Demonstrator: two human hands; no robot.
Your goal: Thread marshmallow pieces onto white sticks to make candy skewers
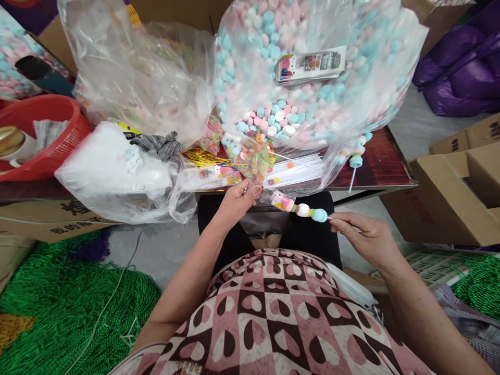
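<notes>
My right hand [365, 237] pinches the bare stick end of a candy skewer [302, 210], held nearly level over my lap. Pink, white and blue candies are threaded on it, with small coloured pieces between them. The skewer's far end is in or against a clear printed wrapper [279, 200]; which one, I cannot tell. At the wrapper's other end, my left hand [242, 197] is closed with thumb and fingers on its edge. Just beyond the hands lie small ring candies [260, 161] and white paper sticks [299, 171] on the table.
A large clear bag of pastel candies [312, 114] covers much of the table [385, 156], with a stack of printed wrappers [310, 66] on it. Another skewer [355, 160] lies near the right edge. A red basket [58, 138] stands left, cardboard boxes [441, 192] right.
</notes>
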